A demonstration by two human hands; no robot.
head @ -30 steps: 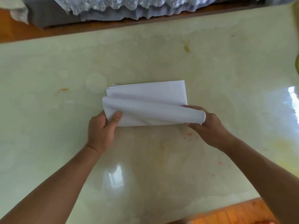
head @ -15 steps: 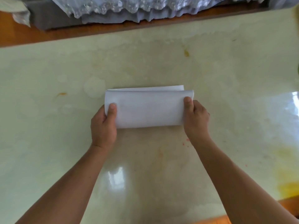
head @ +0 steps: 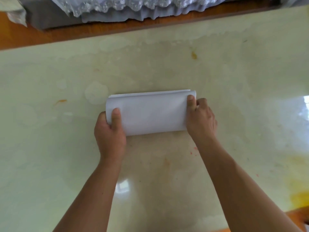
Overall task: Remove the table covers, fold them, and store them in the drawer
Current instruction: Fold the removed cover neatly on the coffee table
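On table (head: 50,148): folded cover (head: 150,113) now flattened; left hand (head: 110,131), right hand (head: 199,118) still gripping ends.

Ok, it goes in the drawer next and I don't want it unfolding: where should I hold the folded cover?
Probably by its two short ends, from the near side, as the left hand and right hand do. The folded cover is long, with loose layered edges along its far side.
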